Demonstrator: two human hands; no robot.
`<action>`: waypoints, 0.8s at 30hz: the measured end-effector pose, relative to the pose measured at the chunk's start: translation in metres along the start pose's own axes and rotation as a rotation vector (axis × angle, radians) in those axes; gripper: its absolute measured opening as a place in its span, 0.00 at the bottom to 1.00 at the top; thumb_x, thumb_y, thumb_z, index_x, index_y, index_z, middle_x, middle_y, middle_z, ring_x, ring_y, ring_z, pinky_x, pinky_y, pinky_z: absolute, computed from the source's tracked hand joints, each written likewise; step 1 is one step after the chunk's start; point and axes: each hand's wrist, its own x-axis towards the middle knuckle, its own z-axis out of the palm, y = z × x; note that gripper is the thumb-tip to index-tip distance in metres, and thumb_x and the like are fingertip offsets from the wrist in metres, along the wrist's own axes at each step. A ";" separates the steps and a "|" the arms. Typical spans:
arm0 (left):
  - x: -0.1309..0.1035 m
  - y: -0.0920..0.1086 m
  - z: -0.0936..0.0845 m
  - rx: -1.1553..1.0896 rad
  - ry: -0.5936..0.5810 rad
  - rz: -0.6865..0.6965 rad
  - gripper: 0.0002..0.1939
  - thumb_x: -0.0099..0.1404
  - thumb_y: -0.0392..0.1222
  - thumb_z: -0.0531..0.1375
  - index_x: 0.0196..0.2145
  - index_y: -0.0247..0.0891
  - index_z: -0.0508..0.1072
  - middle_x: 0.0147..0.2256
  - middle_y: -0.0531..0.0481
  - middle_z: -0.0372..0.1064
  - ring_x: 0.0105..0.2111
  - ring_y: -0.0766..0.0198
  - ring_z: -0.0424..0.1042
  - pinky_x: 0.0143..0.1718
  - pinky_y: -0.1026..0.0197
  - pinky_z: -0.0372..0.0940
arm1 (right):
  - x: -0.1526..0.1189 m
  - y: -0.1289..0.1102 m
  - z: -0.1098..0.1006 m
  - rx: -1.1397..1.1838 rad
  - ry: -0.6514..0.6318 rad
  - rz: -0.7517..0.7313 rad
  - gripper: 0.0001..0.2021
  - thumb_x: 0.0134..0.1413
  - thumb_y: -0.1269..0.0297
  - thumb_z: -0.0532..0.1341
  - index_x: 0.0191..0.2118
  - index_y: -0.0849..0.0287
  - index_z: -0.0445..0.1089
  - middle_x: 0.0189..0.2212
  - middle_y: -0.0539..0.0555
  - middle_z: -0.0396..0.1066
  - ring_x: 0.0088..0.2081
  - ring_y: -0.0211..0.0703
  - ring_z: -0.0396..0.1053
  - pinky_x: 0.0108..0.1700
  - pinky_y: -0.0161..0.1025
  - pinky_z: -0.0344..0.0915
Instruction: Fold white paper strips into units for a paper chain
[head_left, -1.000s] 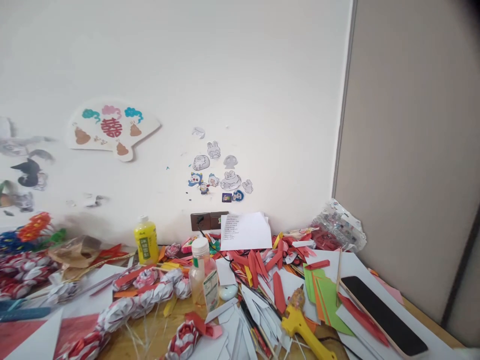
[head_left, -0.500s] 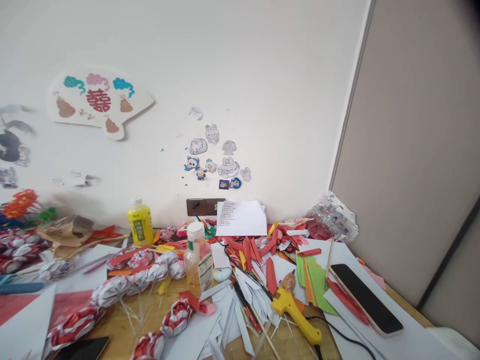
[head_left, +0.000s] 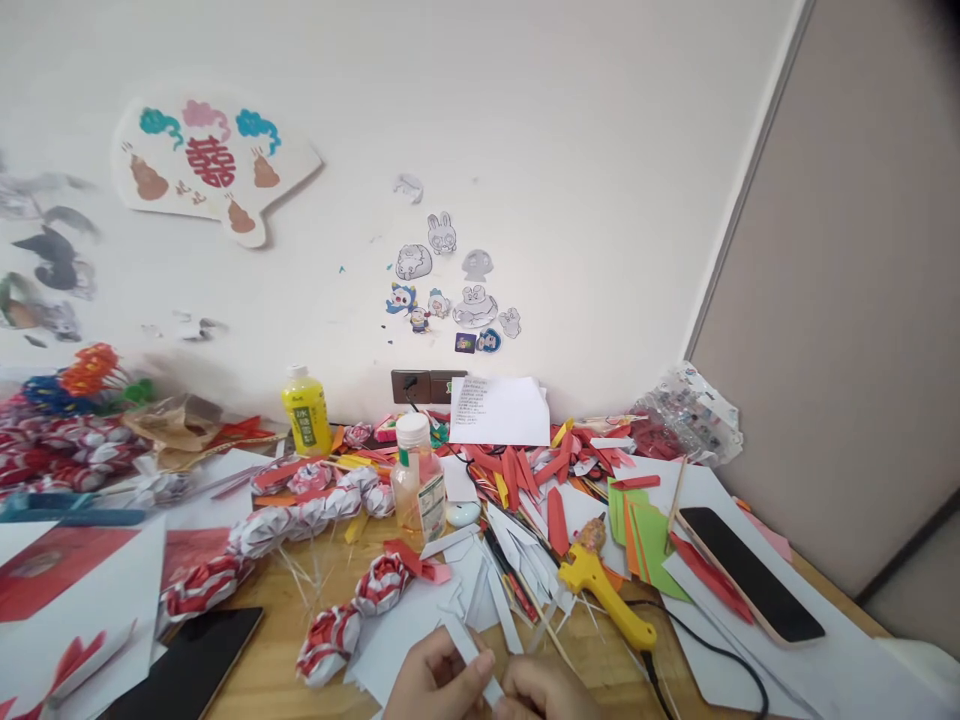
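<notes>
At the bottom edge my left hand (head_left: 435,676) pinches a folded white paper strip (head_left: 462,638) between thumb and curled fingers. My right hand (head_left: 546,688) is closed at the strip's lower end, its fingertips partly out of the frame. Just beyond the hands lie loose white paper strips (head_left: 501,598) in a pile. To their left are red-and-white twisted paper roses (head_left: 328,643). A yellow hot glue gun (head_left: 609,598) with a black cord rests to the right of my right hand.
A clear jar with a white lid (head_left: 418,490) and a yellow drink bottle (head_left: 307,415) stand farther back. On the right lies a phone (head_left: 752,575) beside green paper pieces (head_left: 651,548). A dark flat device (head_left: 196,665) is at front left. The wall (head_left: 585,200) closes off the back.
Both hands have come into view at the bottom with the white paper strip. The camera view has tilted down and shifted left, so more of the table's front shows.
</notes>
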 end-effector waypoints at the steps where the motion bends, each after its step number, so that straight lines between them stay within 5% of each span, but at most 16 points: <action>1: 0.000 -0.001 0.000 -0.001 -0.004 -0.005 0.21 0.43 0.58 0.63 0.19 0.36 0.65 0.11 0.63 0.55 0.10 0.76 0.50 0.12 0.70 0.43 | 0.000 -0.003 -0.001 0.008 -0.004 -0.008 0.27 0.47 0.37 0.45 0.19 0.59 0.55 0.15 0.45 0.51 0.19 0.32 0.50 0.21 0.31 0.45; 12: -0.003 0.001 0.004 -0.087 0.011 -0.076 0.25 0.44 0.63 0.58 0.13 0.35 0.64 0.08 0.61 0.53 0.09 0.75 0.50 0.12 0.69 0.41 | 0.000 -0.025 -0.007 0.105 -0.098 -0.101 0.27 0.50 0.41 0.45 0.17 0.60 0.56 0.14 0.46 0.54 0.17 0.31 0.53 0.20 0.30 0.48; 24: -0.004 0.012 -0.003 -0.271 0.053 0.005 0.21 0.49 0.58 0.59 0.23 0.34 0.72 0.10 0.57 0.62 0.10 0.73 0.57 0.13 0.70 0.48 | 0.001 -0.024 -0.006 0.359 -0.113 0.097 0.23 0.45 0.42 0.52 0.20 0.59 0.55 0.12 0.42 0.51 0.13 0.28 0.48 0.15 0.27 0.43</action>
